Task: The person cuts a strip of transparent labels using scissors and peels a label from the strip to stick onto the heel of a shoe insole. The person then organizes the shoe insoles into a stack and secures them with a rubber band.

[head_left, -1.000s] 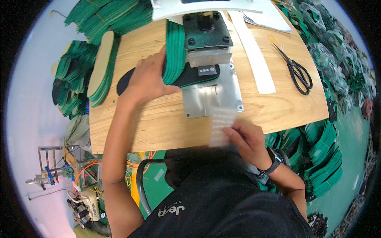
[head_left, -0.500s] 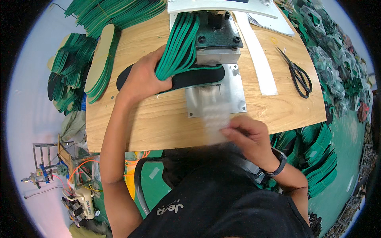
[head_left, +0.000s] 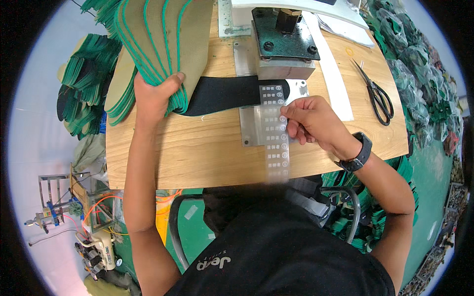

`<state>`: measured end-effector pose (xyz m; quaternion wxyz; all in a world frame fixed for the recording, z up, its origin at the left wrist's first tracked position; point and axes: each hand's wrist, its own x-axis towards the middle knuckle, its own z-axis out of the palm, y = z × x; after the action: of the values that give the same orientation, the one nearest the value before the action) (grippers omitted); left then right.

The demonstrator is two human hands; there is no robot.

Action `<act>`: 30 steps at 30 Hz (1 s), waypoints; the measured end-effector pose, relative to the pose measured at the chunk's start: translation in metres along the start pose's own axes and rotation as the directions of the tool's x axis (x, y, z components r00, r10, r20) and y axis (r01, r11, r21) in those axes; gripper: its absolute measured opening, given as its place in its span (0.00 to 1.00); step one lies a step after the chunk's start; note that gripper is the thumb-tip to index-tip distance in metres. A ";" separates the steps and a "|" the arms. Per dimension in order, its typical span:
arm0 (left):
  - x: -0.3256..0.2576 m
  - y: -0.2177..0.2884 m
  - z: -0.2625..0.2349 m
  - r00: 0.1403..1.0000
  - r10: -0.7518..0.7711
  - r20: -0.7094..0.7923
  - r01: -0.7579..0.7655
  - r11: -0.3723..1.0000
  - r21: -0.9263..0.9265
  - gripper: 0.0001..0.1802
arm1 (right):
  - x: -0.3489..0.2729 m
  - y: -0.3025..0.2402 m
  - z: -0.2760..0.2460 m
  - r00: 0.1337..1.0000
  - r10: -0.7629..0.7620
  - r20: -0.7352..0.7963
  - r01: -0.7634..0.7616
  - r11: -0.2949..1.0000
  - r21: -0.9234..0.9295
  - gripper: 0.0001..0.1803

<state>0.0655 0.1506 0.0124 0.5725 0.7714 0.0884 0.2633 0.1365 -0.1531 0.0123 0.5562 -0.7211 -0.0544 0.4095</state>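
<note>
Since the earlier frames, the fanned stack of green-edged insoles point(head_left: 158, 44) has been lifted clear of the press and now fills the upper left of the frame, and the strip of small labels point(head_left: 274, 129) has been drawn up over the press plate. The wooden tabletop point(head_left: 197, 153) spans the centre of the frame. The heat press point(head_left: 282, 42) sits at upper centre, its dark head down over the toe end of a single black insole point(head_left: 232, 94) that lies flat on the tabletop beneath it. The left hand point(head_left: 155, 96) is clamped on the lower edge of the stack, fingers wrapped over the green rims. The right hand point(head_left: 311, 121) is pinched on the right edge of the strip, right of centre, just below the press head. Judged from this layout, one insole is positioned under the press and the strip is being lined up on it; the held stack appears to be waiting. More green insoles point(head_left: 84, 98) are heaped at far left. Scissors point(head_left: 377, 93) lie at the right of the tabletop, untouched.
</note>
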 end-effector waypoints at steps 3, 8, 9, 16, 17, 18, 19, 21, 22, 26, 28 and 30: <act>-0.001 0.006 0.005 1.000 0.010 0.023 -0.012 0.999 0.050 0.20 | 0.003 -0.001 0.000 1.000 -0.006 -0.023 0.006 1.000 -0.004 0.14; -0.007 0.011 0.008 0.997 0.006 0.076 -0.022 0.976 0.218 0.18 | 0.007 -0.001 -0.002 1.000 -0.024 -0.015 0.023 1.000 -0.014 0.13; -0.009 0.011 0.008 0.997 0.017 0.077 -0.034 0.973 0.227 0.17 | 0.007 -0.001 -0.002 1.000 -0.015 -0.016 0.015 1.000 -0.007 0.13; -0.011 0.019 0.013 0.992 0.042 0.119 -0.070 0.969 0.238 0.15 | 0.007 -0.001 -0.002 1.000 0.000 -0.021 0.000 1.000 0.002 0.12; -0.011 0.018 0.013 0.992 0.044 0.118 -0.071 0.968 0.240 0.15 | 0.007 0.000 -0.002 1.000 0.002 -0.024 -0.002 1.000 0.000 0.12; -0.011 0.018 0.013 0.992 0.045 0.116 -0.073 0.967 0.243 0.15 | 0.007 0.000 -0.002 1.000 0.003 -0.024 -0.004 1.000 -0.002 0.12; -0.011 0.018 0.013 0.992 0.047 0.115 -0.074 0.967 0.246 0.15 | 0.007 0.000 -0.002 1.000 0.005 -0.023 -0.005 1.000 -0.003 0.12; -0.011 0.018 0.013 0.991 0.060 0.120 -0.089 0.964 0.250 0.15 | 0.006 0.000 -0.001 1.000 0.007 -0.024 -0.007 1.000 -0.009 0.13; -0.011 0.018 0.013 0.990 0.067 0.122 -0.096 0.963 0.252 0.15 | 0.005 0.000 -0.001 1.000 0.006 -0.026 -0.007 1.000 -0.013 0.13; -0.011 0.017 0.012 0.991 0.057 0.124 -0.089 0.956 0.279 0.15 | 0.005 0.000 -0.001 1.000 0.008 -0.022 -0.008 1.000 -0.010 0.13; -0.012 0.018 0.014 0.991 0.082 0.110 -0.110 0.953 0.281 0.15 | 0.006 0.001 -0.002 1.000 0.006 -0.015 -0.006 1.000 -0.013 0.13; -0.011 0.017 0.013 0.991 0.056 0.120 -0.087 0.958 0.273 0.16 | 0.006 0.001 -0.001 1.000 0.007 -0.011 -0.007 1.000 -0.018 0.13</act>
<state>0.0595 0.1293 0.0223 0.4528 0.8601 0.0645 0.2257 0.1407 -0.1510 0.0086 0.5483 -0.7286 -0.0526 0.4071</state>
